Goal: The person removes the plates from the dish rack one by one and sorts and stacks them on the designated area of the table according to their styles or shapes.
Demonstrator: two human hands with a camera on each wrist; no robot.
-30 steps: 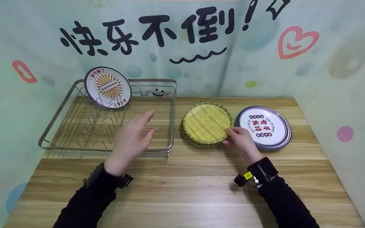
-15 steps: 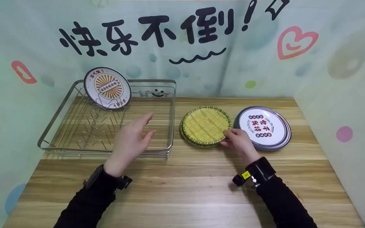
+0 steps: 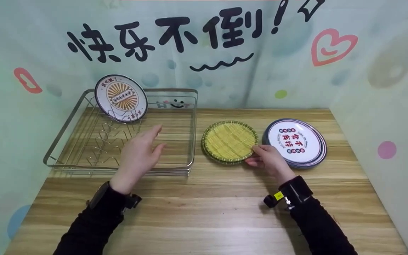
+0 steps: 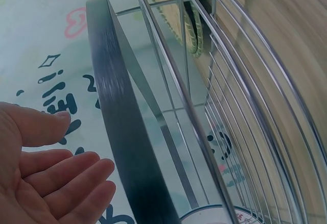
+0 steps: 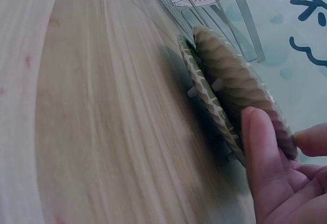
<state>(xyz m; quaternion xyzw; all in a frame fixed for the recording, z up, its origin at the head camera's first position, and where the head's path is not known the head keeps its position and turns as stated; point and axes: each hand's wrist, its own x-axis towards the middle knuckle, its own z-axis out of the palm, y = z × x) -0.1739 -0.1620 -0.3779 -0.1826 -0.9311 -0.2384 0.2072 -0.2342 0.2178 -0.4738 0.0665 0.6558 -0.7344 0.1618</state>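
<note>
Two round woven bamboo trays lie one over the other in the middle of the table. My right hand (image 3: 268, 157) pinches the upper woven tray (image 3: 230, 140) at its right rim. In the right wrist view, fingers (image 5: 260, 147) reach beneath this tray's underside, and a gap opens between it and the lower woven tray (image 5: 204, 89). My left hand (image 3: 136, 156) hovers above the front of the wire dish rack (image 3: 194, 141), holding nothing. In the left wrist view its fingers are loosely bent beside the rack's flat metal rim (image 4: 110, 71). A patterned plate (image 3: 120, 97) leans upright at the rack's back left.
Right of the woven trays, close to my right hand, sits a stack of printed plates (image 3: 294, 141). Wire dividers (image 3: 108, 141) stand up inside the rack. A printed curtain (image 3: 218, 85) closes off the back and sides of the wooden table (image 3: 204, 212).
The upper woven tray has come down slightly toward the front, lining up more closely over the lower one, with my right hand on its rim. My left hand has drifted a little left.
</note>
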